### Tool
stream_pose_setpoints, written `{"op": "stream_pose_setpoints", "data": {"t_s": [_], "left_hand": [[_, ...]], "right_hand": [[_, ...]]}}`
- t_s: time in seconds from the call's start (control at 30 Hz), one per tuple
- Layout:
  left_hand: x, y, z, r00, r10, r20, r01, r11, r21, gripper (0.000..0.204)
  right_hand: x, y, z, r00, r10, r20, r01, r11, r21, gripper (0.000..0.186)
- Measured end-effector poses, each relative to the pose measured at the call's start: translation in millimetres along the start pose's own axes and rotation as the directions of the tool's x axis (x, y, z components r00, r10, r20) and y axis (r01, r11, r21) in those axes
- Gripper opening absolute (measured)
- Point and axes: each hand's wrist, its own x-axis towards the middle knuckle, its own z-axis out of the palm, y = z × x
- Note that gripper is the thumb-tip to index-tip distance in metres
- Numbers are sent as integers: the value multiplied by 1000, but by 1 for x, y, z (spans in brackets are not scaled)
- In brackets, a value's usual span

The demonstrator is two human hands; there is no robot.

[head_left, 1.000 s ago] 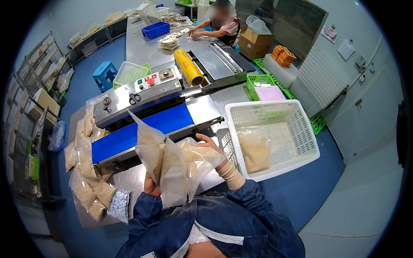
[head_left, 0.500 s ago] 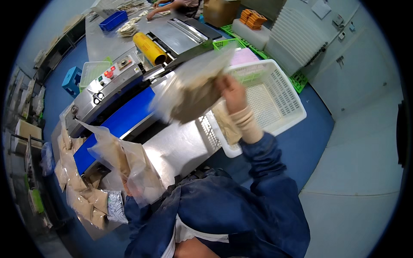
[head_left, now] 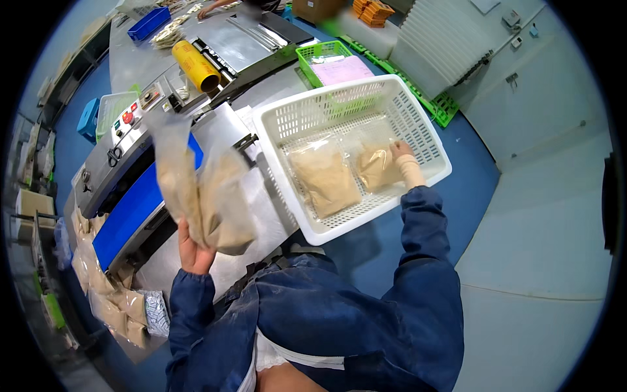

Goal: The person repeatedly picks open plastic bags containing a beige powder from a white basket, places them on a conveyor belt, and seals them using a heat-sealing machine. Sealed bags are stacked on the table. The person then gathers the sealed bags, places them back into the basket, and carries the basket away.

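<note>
My left hand [head_left: 194, 251] grips clear plastic bags of tan powder [head_left: 222, 202] from below, above the metal table. They look like two bags, upright and spread apart, their tops blurred. Down inside a white slotted basket [head_left: 317, 236], my right hand [head_left: 401, 151] has its fingers closed at the upper corner of another bag of tan powder [head_left: 377, 167]; the fingertips are partly hidden. To its left a similar bag [head_left: 323, 176] lies flat on the basket floor.
Left of the basket stands a sealing machine with a blue belt [head_left: 134, 212] and control panel. More filled bags [head_left: 121, 307] are heaped at the table's left end. A yellow film roll [head_left: 196, 65] and green basket [head_left: 323, 51] lie beyond. Another person's hand [head_left: 208, 11] shows far off.
My right hand has moved a bag down into the white basket, beside the one there. My left hand has lifted its bags up and forward. The view has shifted slightly.
</note>
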Motion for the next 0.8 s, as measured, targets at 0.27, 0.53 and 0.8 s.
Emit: {"op": "stream_pose_setpoints", "data": {"t_s": [0.27,0.53,0.8], "left_hand": [[99,-109,63,981,-186,-51,187,982,23,43],[107,-145,54,972,-145,-183,183,961,209,41],[120,-138,36,977,-109,-181,130,986,108,41]], "right_hand": [[-156,-172,-44,752,-558,350,-89,441,893,46],[-163,-143,-34,888,-272,372,-199,502,842,27],[-92,-86,-23,863,-231,450,12,899,439,35]]}}
